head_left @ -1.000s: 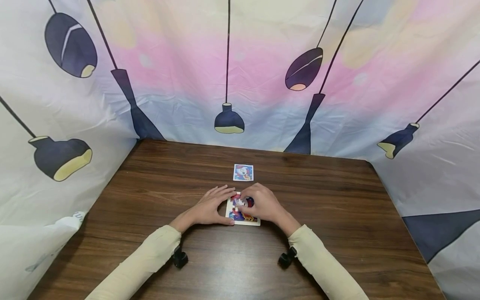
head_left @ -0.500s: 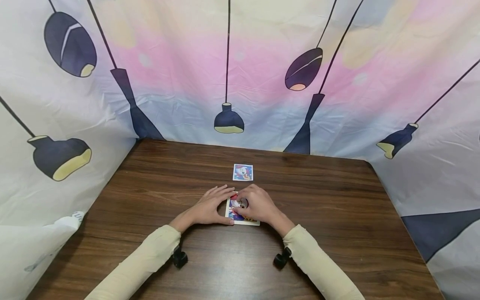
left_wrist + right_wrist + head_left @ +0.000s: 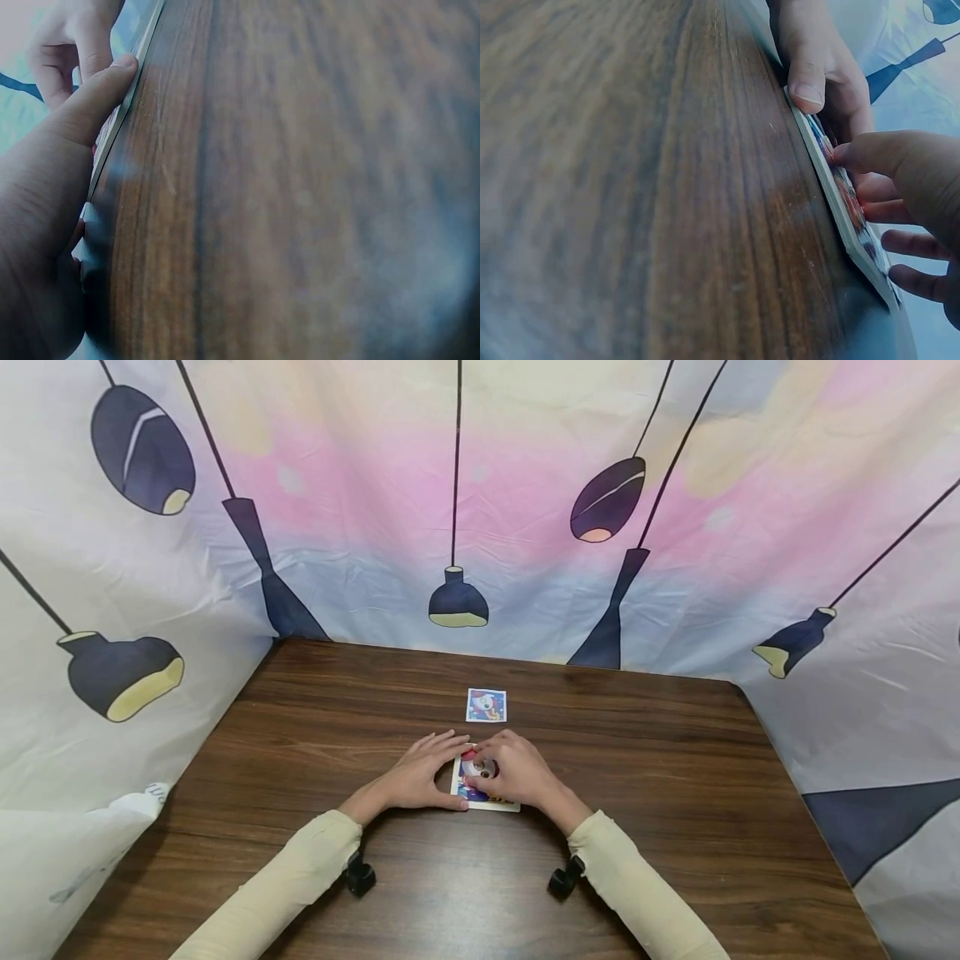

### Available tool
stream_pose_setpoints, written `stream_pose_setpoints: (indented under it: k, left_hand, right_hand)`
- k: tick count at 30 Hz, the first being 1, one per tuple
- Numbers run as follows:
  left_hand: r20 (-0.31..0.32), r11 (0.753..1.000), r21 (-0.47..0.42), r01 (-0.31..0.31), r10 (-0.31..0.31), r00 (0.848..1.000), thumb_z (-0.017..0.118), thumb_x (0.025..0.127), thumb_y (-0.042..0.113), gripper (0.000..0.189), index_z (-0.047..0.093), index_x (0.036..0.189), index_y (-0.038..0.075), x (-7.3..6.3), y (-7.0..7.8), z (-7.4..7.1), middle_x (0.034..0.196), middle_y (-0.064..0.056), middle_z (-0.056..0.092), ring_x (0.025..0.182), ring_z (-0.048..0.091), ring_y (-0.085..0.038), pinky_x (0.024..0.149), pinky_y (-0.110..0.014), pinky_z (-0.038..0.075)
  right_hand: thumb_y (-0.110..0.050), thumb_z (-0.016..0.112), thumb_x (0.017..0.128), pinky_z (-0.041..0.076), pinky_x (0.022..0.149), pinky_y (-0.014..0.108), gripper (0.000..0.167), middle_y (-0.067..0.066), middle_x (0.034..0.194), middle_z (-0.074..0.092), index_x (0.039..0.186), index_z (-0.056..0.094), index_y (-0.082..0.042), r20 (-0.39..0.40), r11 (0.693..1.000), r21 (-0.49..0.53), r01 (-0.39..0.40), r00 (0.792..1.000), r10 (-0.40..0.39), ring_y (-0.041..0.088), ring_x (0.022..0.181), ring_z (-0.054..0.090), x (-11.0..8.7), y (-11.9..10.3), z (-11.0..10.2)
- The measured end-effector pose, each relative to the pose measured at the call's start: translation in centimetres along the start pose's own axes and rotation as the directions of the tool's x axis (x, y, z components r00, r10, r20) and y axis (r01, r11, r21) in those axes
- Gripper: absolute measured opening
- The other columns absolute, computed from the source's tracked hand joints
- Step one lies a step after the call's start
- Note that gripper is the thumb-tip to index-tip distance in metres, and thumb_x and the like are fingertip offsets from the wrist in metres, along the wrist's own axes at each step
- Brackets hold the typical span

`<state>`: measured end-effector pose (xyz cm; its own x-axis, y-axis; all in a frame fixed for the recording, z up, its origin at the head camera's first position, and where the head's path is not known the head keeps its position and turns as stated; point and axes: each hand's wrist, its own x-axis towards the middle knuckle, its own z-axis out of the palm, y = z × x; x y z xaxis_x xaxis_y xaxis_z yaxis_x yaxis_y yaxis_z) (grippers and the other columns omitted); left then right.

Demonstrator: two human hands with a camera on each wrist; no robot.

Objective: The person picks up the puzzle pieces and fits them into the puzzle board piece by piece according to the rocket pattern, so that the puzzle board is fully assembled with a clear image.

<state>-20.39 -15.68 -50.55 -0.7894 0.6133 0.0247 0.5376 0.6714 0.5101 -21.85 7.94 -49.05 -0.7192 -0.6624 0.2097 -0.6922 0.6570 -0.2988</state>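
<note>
A small square picture puzzle board (image 3: 487, 805) with a pale rim lies flat on the table. It shows a white cartoon character with red, blue and gold parts. My left hand (image 3: 416, 774) holds its left side, thumb over the near corner and forefinger at the far corner. My right hand (image 3: 523, 768) bends over the right part, covering much of it. Its thumb and fingertips touch the printed face, as the right wrist view shows, where the board (image 3: 825, 176) is seen edge-on. Whether they pinch a separate part is hidden.
A square picture card (image 3: 486, 705) with a similar character lies beyond the board. The brown wooden table (image 3: 660, 793) has a hanging cloth (image 3: 517, 552) printed with lamps behind it and at both sides. A black wrist camera (image 3: 360, 877) sits under each forearm.
My right hand has shifted slightly left across the board. The picture between its thumb and fingers looks different, with the white face now showing there. The left hand has stayed in place.
</note>
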Motion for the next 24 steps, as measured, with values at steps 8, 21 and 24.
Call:
stream_pose_setpoints:
  k: [8, 21, 24]
  left_hand:
    - [0.001, 1.0, -0.001, 0.003, -0.003, 1.0, 0.073, 0.083, 0.067, 0.1, 0.038, 0.159, 0.013, 0.03, -0.08, 0.05, 0.166, -0.004, 0.031, 0.157, 0.015, -0.028, 0.125, -0.059, 0.007]
    - [0.002, 1.0, 0.009, 0.004, -0.004, 1.0, 0.074, 0.083, 0.067, 0.099, 0.038, 0.159, 0.013, 0.05, -0.06, -0.01, 0.166, -0.004, 0.031, 0.157, 0.016, -0.028, 0.125, -0.058, 0.007]
    - [0.001, 1.0, 0.006, 0.002, -0.002, 1.0, 0.074, 0.083, 0.067, 0.099, 0.039, 0.159, 0.013, 0.02, 0.0, 0.0, 0.166, -0.004, 0.032, 0.157, 0.016, -0.029, 0.125, -0.059, 0.008]
  right_hand:
    - [-0.045, 0.074, 0.092, 0.052, 0.097, 0.043, 0.033, -0.001, 0.125, 0.072, 0.115, 0.08, -0.022, -0.025, 1.0, 0.01, 0.019, 1.0, -0.018, 0.019, 0.113, 0.062, -0.17, 0.24, 0.17]
    - [-0.044, 0.074, 0.093, 0.05, 0.101, 0.047, 0.031, 0.0, 0.127, 0.071, 0.115, 0.08, -0.024, -0.007, 1.0, 0.023, 0.006, 1.0, -0.006, 0.021, 0.118, 0.061, -0.28, 0.33, 0.21]
    - [-0.043, 0.073, 0.093, 0.05, 0.101, 0.048, 0.029, 0.001, 0.128, 0.07, 0.114, 0.08, -0.024, 0.001, 1.0, 0.018, 0.004, 1.0, -0.004, 0.022, 0.12, 0.06, -0.32, 0.35, 0.27]
